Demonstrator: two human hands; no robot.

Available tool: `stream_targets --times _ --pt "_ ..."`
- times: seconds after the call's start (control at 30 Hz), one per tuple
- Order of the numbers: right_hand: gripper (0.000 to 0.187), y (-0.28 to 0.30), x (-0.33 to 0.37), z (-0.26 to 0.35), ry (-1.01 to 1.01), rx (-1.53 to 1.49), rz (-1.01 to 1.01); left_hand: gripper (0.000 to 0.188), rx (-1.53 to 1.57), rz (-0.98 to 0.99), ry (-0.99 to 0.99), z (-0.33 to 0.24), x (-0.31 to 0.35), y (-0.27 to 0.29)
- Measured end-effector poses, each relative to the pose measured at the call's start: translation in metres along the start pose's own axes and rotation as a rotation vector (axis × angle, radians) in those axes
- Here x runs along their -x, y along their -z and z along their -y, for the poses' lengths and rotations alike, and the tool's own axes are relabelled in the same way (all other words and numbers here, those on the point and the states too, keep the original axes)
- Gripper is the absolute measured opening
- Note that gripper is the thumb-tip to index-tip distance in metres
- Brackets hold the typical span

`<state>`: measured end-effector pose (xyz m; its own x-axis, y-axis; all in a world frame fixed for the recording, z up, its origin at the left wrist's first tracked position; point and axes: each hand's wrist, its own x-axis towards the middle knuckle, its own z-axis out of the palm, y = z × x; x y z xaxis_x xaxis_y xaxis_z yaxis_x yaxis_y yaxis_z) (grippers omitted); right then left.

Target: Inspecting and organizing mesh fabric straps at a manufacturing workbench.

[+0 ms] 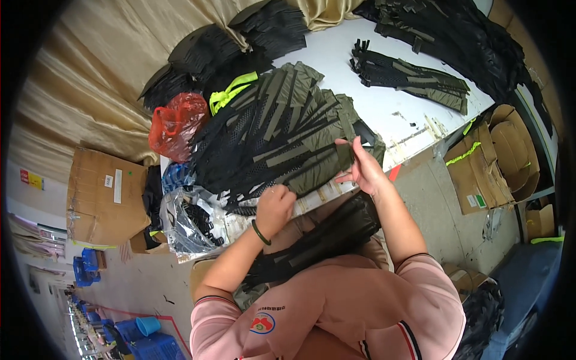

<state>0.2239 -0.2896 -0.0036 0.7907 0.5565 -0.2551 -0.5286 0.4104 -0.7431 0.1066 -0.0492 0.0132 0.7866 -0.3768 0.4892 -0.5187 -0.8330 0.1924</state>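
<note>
Both hands (318, 186) seemingly pinch — fabric pieces (282, 144).

olive-and-black fabric piece (312, 165) | flat, stretched between both hands, mid-frame at counter edge | topmost of fanned pile of olive and black mesh pieces (270, 126) | centre of frame
</note>
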Motion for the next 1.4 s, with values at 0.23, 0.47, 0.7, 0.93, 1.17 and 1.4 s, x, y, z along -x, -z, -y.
stream_targets --times 0.23,0.47,0.7,0.93,1.17,1.4 --pt "0.05 0.027 0.024 -0.042 0.104 0.51 -0.002 0.033 0.432 0.143 0.27 -0.041 0.029 -0.025" --pt "0.047 -0.035 0.063 -0.04 0.561 1.274 -0.221 0.014 1.181 0.205 0.709 -0.035 0.001 -0.07" --pt "0.032 -0.021 0.063 -0.052 0.806 1.569 -0.249 0.011 1.218 0.018 0.839 -0.05 -0.011 -0.067" --pt "0.012 -0.015 0.052 -0.042 0.858 1.593 -0.096 0.016 1.119 0.036 0.769 -0.054 -0.002 -0.064" --pt "0.013 -0.004 0.033 -0.049 0.125 0.385 -0.197 0.017 0.547 -0.122 0.307 -0.074 0.001 -0.049" --pt "0.011 -0.017 0.04 -0.084 0.113 0.247 -0.145 0.015 0.705 0.13 0.546 -0.071 -0.004 -0.039"
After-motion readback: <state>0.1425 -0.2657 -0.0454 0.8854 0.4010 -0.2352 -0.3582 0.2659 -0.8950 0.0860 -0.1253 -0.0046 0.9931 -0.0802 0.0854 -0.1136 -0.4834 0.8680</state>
